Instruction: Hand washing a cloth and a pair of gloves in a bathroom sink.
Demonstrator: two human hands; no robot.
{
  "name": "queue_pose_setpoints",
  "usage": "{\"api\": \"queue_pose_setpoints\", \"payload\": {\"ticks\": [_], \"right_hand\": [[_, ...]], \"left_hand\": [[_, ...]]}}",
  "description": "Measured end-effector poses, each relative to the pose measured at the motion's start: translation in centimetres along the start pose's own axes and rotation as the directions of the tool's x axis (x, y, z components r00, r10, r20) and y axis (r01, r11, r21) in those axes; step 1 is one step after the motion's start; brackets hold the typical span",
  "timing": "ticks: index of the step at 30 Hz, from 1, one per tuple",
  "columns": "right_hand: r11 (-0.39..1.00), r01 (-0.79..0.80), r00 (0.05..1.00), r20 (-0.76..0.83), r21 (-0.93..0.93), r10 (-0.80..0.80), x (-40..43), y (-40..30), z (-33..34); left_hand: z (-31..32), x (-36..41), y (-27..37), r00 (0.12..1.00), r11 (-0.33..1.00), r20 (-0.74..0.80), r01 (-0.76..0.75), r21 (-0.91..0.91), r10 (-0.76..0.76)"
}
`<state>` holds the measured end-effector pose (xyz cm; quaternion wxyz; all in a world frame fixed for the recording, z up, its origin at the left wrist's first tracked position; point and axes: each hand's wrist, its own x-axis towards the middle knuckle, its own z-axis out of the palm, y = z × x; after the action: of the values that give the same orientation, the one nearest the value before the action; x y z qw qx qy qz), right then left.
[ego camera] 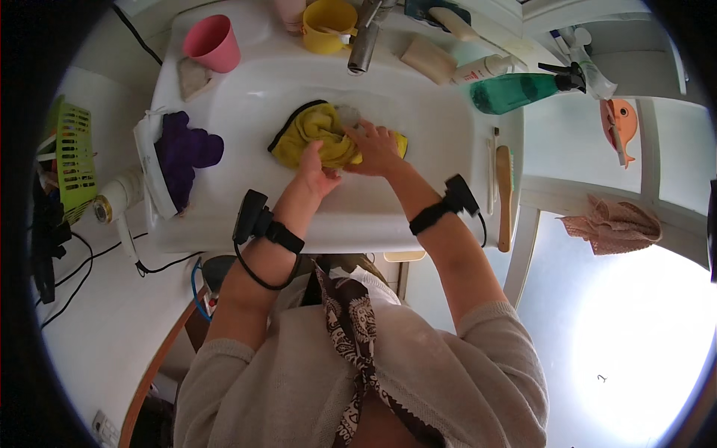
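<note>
A crumpled yellow cloth [316, 129] with black edging lies in the basin of the white sink [252, 196]. My left hand [317, 175] is at its near side, thumb over the fabric and fingers curled low beside it. From the right, my right hand [376, 147] grips the bunched cloth, its fingers spread across the top. A small corner of the fabric shows beyond that hand. Behind the cloth, a round greyish drain piece [348, 115] is partly hidden. The metal faucet [363, 47] stands above the basin.
A pink cup [214, 43], yellow mug [329, 25] and soap bar [429, 59] line the sink's back. A green spray bottle [518, 92] and wooden-handled brush [504, 196] lie right. Purple cloth [185, 154] and a hair dryer [117, 193] are left.
</note>
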<state>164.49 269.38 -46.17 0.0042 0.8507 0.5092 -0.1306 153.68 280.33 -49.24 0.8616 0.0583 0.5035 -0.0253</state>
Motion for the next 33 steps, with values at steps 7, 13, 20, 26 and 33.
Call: {"api": "queue_pose_setpoints", "payload": {"ticks": [7,13,20,26,33], "right_hand": [[0.852,-0.188,0.982,0.117,0.488,0.15,0.7,-0.8,-2.7],[0.638,0.295,0.932,-0.068,0.711,-0.356,-0.9,-3.9,-6.0],[0.756,-0.073,0.952,-0.182,0.65,0.248,0.5,-4.4,-2.2],[0.713,-0.53,0.795,-0.023,0.46,0.606,2.4,0.5,0.0],[0.982,-0.179,0.978,-0.096,0.059,0.184,1.3,-0.9,-0.5]], "left_hand": [[1.0,-1.6,2.3,0.999,0.999,-0.041,-0.031,0.035,0.032],[0.4,-0.4,3.9,0.844,0.997,0.533,0.034,0.068,-0.065],[1.8,0.5,1.0,0.841,0.98,0.504,-0.179,-0.084,0.197],[3.3,-0.7,-0.1,0.954,0.984,0.246,-0.18,0.02,0.17],[1.0,-1.3,2.3,0.996,0.985,-0.011,-0.081,0.15,0.084]]}}
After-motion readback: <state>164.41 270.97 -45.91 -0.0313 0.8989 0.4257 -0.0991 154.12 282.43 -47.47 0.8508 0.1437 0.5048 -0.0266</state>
